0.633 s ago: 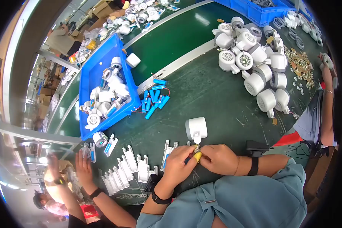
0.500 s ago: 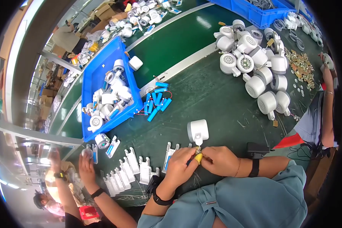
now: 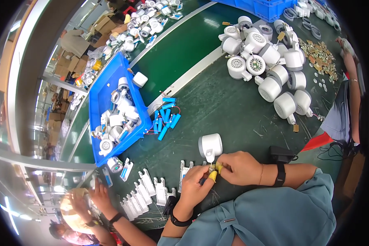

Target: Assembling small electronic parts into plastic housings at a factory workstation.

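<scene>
A white round housing with a grey rim lies on the dark green table just beyond my hands, its short stem pointing toward me. My left hand, with a yellow cover on a fingertip, pinches at the stem's end on a tiny part too small to make out. Close beside it, my right hand is also closed in a pinch, with yellow at its fingertips. What sits between the right fingers is hidden. A white bracket lies partly behind my left hand.
Several white brackets stand in a row to the left. Beyond are blue battery cells and a blue bin of housings. More housings are piled at right, near small brown boards. A co-worker's hands are at lower left.
The view has shifted slightly. My right fingers have turned, showing more yellow tip, while both hands stay at the stem's end. The co-worker's hands at left have moved.
</scene>
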The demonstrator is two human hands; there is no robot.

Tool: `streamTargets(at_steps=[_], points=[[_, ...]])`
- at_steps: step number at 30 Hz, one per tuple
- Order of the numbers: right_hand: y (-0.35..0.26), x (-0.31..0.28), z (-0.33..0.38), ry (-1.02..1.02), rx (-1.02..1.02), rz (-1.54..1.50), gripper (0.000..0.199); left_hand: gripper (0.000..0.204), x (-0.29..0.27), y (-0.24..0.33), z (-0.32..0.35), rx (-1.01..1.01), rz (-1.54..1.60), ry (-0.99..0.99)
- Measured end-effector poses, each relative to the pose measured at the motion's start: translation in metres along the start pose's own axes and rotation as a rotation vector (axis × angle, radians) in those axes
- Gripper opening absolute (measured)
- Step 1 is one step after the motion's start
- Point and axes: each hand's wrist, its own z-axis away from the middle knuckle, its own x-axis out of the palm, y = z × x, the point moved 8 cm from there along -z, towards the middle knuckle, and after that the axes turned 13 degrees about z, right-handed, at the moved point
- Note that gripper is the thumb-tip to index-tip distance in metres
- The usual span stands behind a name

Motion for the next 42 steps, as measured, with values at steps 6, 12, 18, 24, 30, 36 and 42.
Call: streamTargets(at_steps=[6,12,18,24,30,36,42], points=[[0.017,-0.017,-0.004,-0.018,0.153,-0.023,0.011,0.032,0.0,-0.002,0.003,-0.046,-0.028,-0.019],[-0.011,-0.046,-0.011,0.341,-0.103,0.184,0.061,0.03,0.003,-0.003,0.006,-0.051,-0.058,-0.04],[-0.006,-0.012,-0.018,0.112,-0.189,0.171,0.07,0.028,0.011,0.011,0.008,0.156,-0.173,-0.091],[-0.004,-0.026,-0.015,0.287,-0.221,-0.041,0.072,0.029,0.014,0.03,0.004,0.301,-0.058,-0.126],[-0.022,-0.03,-0.011,0.323,-0.323,-0.057,0.075,0.031,0.014,0.046,0.012,0.334,0.115,-0.143],[-0.035,-0.034,-0.011,0.203,-0.379,-0.013,0.072,0.023,-0.007,0.05,0.024,0.216,0.36,-0.165],[-0.03,-0.02,-0.007,0.052,-0.386,-0.207,0.072,0.02,-0.105,0.014,0.075,-0.247,0.713,0.469]])
